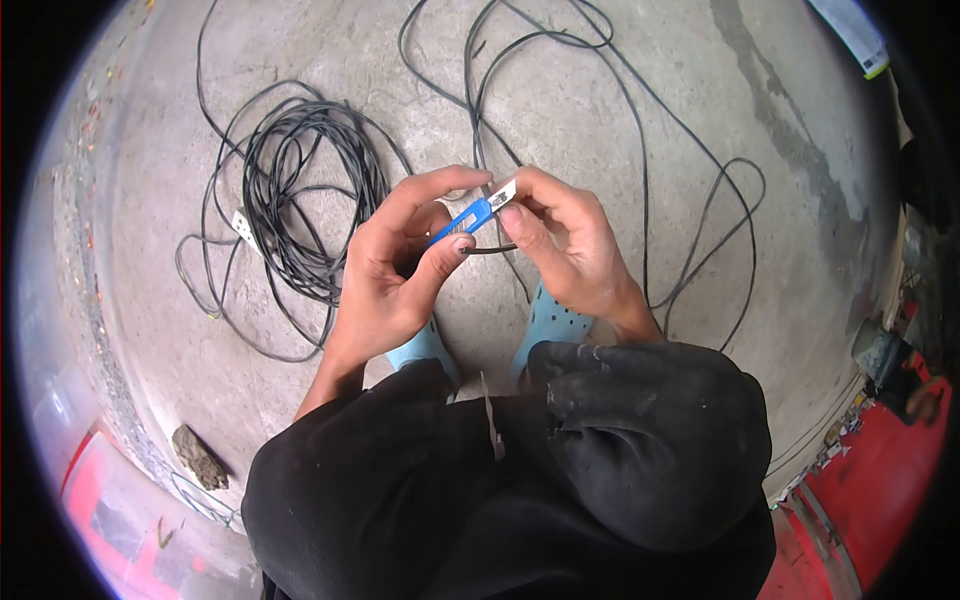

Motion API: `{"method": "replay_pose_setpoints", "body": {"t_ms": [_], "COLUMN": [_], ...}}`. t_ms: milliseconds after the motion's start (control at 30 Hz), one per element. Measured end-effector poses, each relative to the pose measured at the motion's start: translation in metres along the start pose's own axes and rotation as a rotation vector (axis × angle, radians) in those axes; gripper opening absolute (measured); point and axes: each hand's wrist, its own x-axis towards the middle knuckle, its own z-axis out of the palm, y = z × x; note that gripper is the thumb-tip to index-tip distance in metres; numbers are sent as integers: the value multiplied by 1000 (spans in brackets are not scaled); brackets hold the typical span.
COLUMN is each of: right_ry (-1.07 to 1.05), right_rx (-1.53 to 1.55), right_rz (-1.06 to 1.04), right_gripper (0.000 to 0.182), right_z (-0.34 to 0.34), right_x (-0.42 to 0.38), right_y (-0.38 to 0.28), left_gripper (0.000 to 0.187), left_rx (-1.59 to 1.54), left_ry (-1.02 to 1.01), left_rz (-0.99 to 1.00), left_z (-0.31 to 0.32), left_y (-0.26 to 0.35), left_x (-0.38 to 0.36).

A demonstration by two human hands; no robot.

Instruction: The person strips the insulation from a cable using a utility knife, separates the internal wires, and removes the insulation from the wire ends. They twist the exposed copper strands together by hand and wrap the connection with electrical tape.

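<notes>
My left hand [398,262] is closed around a small blue utility knife [463,220], its blade pointing up and to the right. A short stretch of black cable [487,251] runs from the tip of my left thumb to my right hand. My right hand [567,238] has its fingers curled in, gripping the cable. The right thumb and forefinger are right beside the knife's blade, and the thumb tip overlaps its lower edge in this view. Part of the cable is hidden behind my right fingers.
Coiled black cable [318,200] with a white power strip [244,228] lies on the concrete floor at left. Looser cable loops [642,150] spread over the right side. My feet in light blue clogs [553,325] stand below my hands. A stone [199,458] lies lower left.
</notes>
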Motion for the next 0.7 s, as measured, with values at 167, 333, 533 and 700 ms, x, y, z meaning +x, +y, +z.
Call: {"method": "replay_pose_setpoints", "body": {"t_ms": [167, 333, 533, 700], "right_ry": [76, 107, 65, 122], "right_rx": [95, 77, 94, 148], "right_rz": [44, 55, 9, -69], "right_gripper": [14, 15, 14, 18], "right_z": [4, 5, 2, 8], "right_x": [-2, -3, -5, -4], "right_y": [-5, -6, 2, 4], "left_gripper": [43, 43, 44, 44], "left_rx": [171, 132, 146, 87], "left_ry": [-25, -19, -23, -17], "left_rz": [36, 34, 20, 22], "left_z": [-1, 1, 1, 3], "left_y": [-4, -1, -1, -2], "left_x": [1, 0, 0, -1]}}
